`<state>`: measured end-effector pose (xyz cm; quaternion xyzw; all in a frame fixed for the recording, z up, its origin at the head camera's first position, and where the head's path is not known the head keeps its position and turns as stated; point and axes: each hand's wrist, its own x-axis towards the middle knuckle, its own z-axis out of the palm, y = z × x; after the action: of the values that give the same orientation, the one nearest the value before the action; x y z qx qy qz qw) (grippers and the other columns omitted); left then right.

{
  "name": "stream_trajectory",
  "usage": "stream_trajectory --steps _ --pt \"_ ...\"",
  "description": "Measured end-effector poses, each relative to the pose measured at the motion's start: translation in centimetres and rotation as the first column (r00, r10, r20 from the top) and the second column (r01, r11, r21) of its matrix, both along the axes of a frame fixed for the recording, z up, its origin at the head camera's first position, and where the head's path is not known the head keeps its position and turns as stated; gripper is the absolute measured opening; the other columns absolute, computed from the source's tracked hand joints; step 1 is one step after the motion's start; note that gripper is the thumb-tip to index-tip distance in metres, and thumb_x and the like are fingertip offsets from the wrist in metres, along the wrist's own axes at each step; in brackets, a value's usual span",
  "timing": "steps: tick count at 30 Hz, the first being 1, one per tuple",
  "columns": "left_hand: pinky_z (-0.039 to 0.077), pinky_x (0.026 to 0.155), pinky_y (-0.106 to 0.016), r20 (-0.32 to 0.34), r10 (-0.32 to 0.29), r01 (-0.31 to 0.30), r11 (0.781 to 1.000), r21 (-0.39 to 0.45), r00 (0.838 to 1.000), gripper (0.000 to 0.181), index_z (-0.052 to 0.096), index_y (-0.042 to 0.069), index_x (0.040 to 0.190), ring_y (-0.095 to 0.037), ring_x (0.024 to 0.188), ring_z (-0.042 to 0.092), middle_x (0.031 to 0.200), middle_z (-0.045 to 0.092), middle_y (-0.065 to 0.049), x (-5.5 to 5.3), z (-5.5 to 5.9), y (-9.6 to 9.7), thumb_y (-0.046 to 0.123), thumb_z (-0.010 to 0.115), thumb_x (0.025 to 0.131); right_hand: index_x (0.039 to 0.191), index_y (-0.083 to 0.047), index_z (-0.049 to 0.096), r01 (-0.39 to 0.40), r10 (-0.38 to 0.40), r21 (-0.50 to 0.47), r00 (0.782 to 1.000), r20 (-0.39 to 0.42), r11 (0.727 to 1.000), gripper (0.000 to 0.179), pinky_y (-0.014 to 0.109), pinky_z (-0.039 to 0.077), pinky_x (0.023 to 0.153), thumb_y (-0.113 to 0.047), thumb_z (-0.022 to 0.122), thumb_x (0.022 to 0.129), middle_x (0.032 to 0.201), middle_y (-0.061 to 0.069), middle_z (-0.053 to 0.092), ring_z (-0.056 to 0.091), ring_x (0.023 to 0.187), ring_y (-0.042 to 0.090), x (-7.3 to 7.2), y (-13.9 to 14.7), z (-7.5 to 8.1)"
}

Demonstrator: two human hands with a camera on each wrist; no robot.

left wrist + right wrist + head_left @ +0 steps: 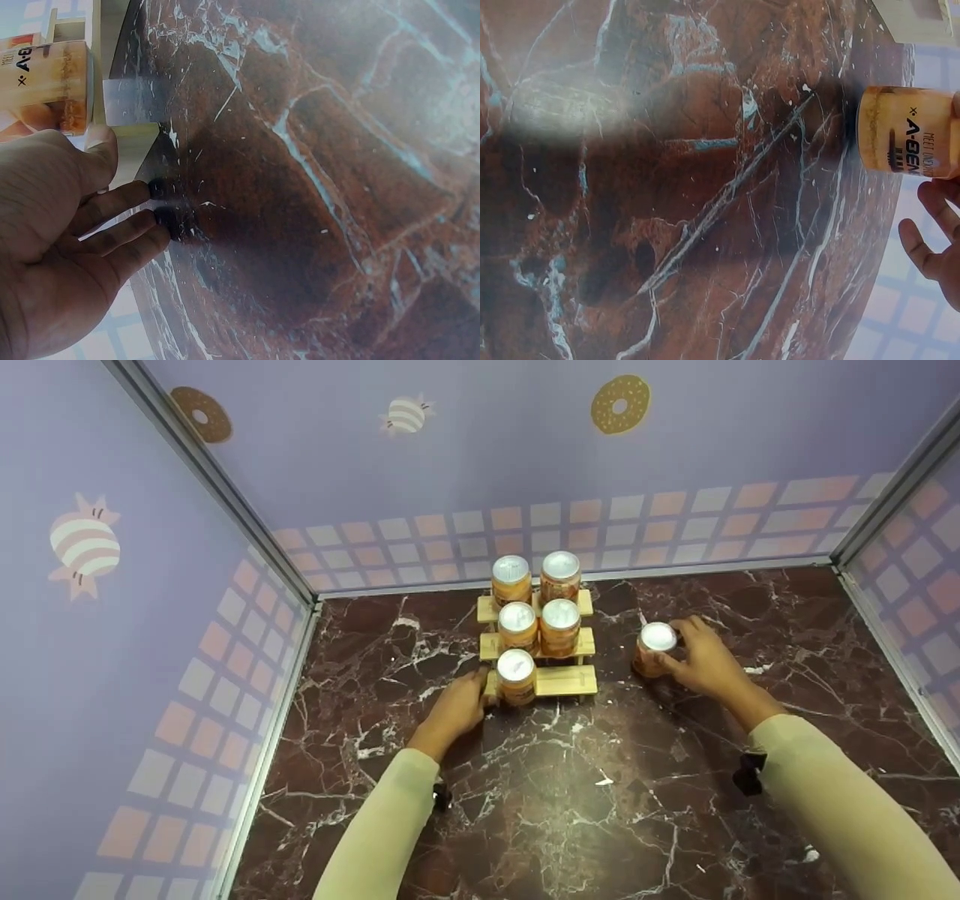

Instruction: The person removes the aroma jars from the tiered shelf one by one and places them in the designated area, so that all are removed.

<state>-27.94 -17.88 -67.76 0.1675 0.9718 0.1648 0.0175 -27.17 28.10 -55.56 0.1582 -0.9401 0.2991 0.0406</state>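
A three-tier wooden step stand [568, 681] holds several orange cans with pale lids. Two are on the back tier, two on the middle tier, and one can [516, 679] sits at the left of the front tier. My left hand [455, 706] grips the front tier's left end. In the left wrist view the thumb [99, 156] lies on the wood; the index finger is mostly hidden. Right of the stand, my right hand [703, 656] holds another orange can [900, 131] upright between thumb and fingers. Whether its base touches the tabletop I cannot tell.
Dark red marble with white veins forms the tabletop [555, 802]. Purple printed panels enclose it: a back wall [495, 450], a left wall [67, 660] and a right wall [922, 585]. The stand is close to the back wall.
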Motion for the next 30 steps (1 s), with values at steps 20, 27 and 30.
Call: stream_trajectory --steps 20,27,30 --pt "0.058 0.114 -0.055 -0.014 -0.002 0.002 1.000 -0.004 1.000 0.065 0.053 0.003 0.160 -0.043 0.129 0.072 0.146 0.070 -0.021 0.0 -0.2 0.1 0.033 0.075 0.106 0.141 0.016 0.057 -0.051 0.051 -0.034 0.999 -0.013 0.998 0.055 0.067 0.054 0.107 -0.009 0.081 0.098 0.129 0.032 0.061 0.065 0.116 0.049 0.5 -0.3 -1.1" --pt "0.058 0.113 -0.057 0.000 0.001 -0.001 1.000 -0.002 1.000 0.062 0.054 0.004 0.159 -0.044 0.129 0.071 0.143 0.071 -0.021 0.1 0.0 0.0 0.031 0.073 0.107 0.142 0.016 0.056 -0.062 0.061 -0.032 0.998 -0.029 0.998 0.054 0.065 0.055 0.104 -0.008 0.079 0.099 0.127 0.032 0.061 0.064 0.114 0.049 0.4 -0.5 -1.1" --pt "0.058 0.113 -0.057 0.016 0.005 -0.005 1.000 0.004 1.000 0.060 0.053 0.004 0.159 -0.045 0.129 0.071 0.142 0.071 -0.021 0.1 0.1 0.1 0.029 0.072 0.108 0.143 0.016 0.056 -0.066 0.066 -0.023 0.997 -0.034 0.998 0.054 0.065 0.055 0.102 -0.009 0.078 0.100 0.127 0.032 0.060 0.064 0.112 0.049 0.3 -0.6 -1.1"
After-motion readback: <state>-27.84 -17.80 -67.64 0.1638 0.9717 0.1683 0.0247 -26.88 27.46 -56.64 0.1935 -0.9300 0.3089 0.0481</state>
